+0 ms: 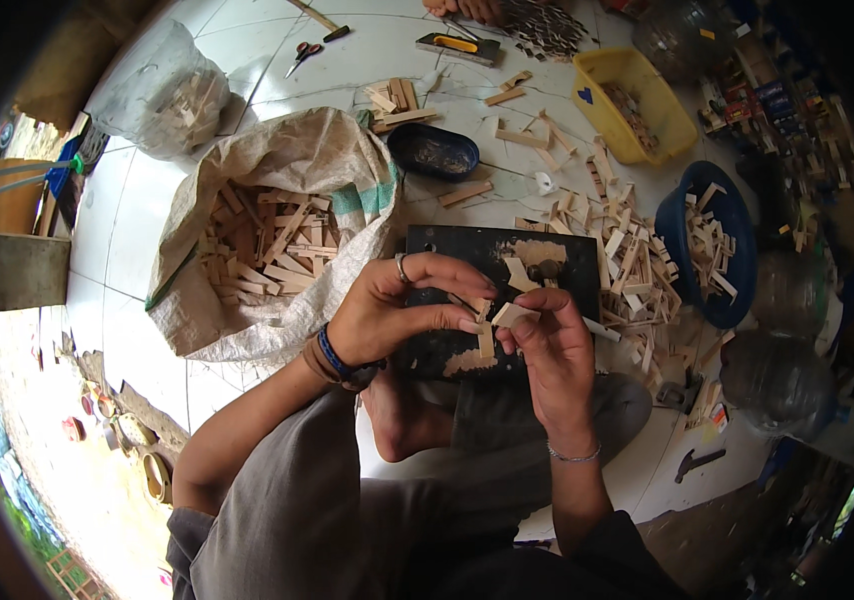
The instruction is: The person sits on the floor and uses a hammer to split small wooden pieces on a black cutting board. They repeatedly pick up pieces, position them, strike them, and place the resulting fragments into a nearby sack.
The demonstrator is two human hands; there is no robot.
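Observation:
My left hand (pixel 387 305) pinches a small wooden piece (pixel 486 342) between thumb and fingers. Close against it, my right hand (pixel 559 365) grips a pale wooden block (pixel 513 316) in its fingertips. Whether the two pieces touch or are joined, I cannot tell. Both hands are over a black board (pixel 445 243) that has patches of sawdust on it. On the board, just beyond my fingers, a wooden strip (pixel 520 275) lies beside a round, dark metal part (pixel 549 270).
Left of the board stands an open woven sack (pixel 182 265) of wooden strips. Loose wooden pieces (pixel 632 255) heap up at right, beside a blue basin (pixel 669 250). Farther off are a dark blue dish (pixel 434 150), yellow tub (pixel 585 115), scissors (pixel 304 55) and another person's hand (pixel 474 9). A hammer (pixel 699 463) lies at near right.

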